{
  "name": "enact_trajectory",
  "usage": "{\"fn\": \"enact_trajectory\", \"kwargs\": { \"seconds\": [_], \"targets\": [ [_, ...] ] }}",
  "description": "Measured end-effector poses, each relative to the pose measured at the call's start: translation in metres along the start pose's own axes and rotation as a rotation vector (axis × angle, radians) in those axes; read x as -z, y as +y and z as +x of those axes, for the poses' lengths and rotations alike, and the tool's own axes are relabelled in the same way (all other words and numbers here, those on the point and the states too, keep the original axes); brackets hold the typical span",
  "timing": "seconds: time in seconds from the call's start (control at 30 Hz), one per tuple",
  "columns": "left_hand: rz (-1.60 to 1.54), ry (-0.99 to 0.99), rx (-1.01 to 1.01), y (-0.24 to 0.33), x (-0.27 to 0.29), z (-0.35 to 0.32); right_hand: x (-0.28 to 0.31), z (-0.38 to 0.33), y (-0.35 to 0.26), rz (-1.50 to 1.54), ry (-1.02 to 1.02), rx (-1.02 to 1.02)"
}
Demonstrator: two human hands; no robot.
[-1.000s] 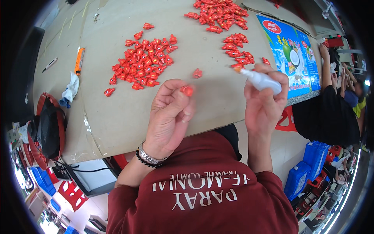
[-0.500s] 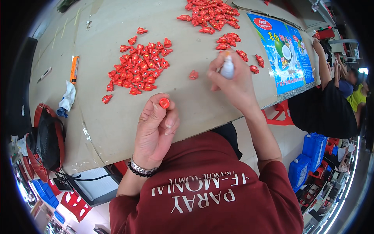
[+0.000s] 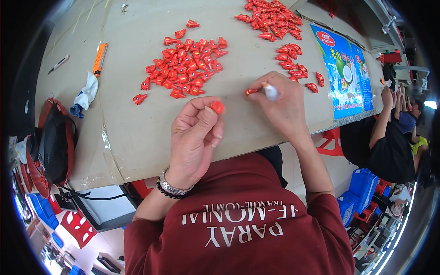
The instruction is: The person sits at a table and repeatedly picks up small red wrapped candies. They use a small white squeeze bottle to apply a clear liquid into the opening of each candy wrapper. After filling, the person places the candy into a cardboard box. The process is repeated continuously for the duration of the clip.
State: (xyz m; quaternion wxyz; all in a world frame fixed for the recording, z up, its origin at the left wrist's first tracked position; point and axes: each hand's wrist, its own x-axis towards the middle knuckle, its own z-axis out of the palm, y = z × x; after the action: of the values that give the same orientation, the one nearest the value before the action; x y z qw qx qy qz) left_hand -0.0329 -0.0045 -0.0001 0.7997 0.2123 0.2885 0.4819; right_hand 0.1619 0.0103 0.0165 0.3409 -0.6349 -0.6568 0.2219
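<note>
Far left of the table (image 3: 137, 137): a small grey blade tool (image 3: 59, 63), an orange marker (image 3: 99, 58) and a crumpled white-and-blue rag (image 3: 85, 94), all untouched; a black-and-red bag (image 3: 52, 142) hangs off the edge. Centre: loose heap of small red moulded pieces (image 3: 185, 68), one stray (image 3: 140, 98) lying apart to its left. Left hand (image 3: 195, 137) is curled, thumb and forefinger pinching one red piece (image 3: 217, 107) just above the tabletop, the other fingers folded in. Right hand (image 3: 282, 107) grips a white pen-like applicator (image 3: 270, 91), its tip touching another single red piece (image 3: 250, 91) lying on the table. Second heap of red pieces (image 3: 272, 18) sits at the top right, with a trail running down toward a blue printed sheet (image 3: 348, 73). Another person's arm (image 3: 382, 119) shows at the right edge. Judgement on the pieces: light, rigid plastic, glossy so a bit slippery, not fragile; too small for anything but a fingertip pinch. Best taken across the wider body, as the left hand does. The one on the table looks likely to skate under the tip unless steadied.
</note>
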Motion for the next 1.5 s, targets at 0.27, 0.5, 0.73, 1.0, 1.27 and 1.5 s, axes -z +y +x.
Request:
{"fn": "enact_trajectory", "kwargs": {
  "seconds": [0.27, 0.5, 0.73, 1.0, 1.27, 1.5],
  "targets": [
    [0.194, -0.005, -0.167, -0.007, -0.001, -0.001, 0.003, -0.019, -0.050, 0.675, -0.034, -0.323],
    [0.260, 0.007, -0.207, -0.010, 0.000, -0.002, -0.004, -0.026, -0.038, 0.462, -0.001, -0.028],
    [0.317, -0.011, -0.216, -0.011, 0.000, -0.003, -0.006, -0.026, -0.028, 0.425, -0.008, 0.118],
    [0.395, -0.042, -0.209, -0.014, 0.004, -0.005, -0.014, -0.029, -0.010, 0.460, -0.047, 0.277],
    [0.596, 0.052, -0.156, -0.012, -0.004, -0.006, -0.021, -0.036, 0.001, 0.463, 0.022, 0.382],
    [0.569, 0.131, -0.170, -0.019, -0.006, -0.005, -0.031, -0.035, 0.011, 0.643, 0.072, 0.385]
  ]
}}
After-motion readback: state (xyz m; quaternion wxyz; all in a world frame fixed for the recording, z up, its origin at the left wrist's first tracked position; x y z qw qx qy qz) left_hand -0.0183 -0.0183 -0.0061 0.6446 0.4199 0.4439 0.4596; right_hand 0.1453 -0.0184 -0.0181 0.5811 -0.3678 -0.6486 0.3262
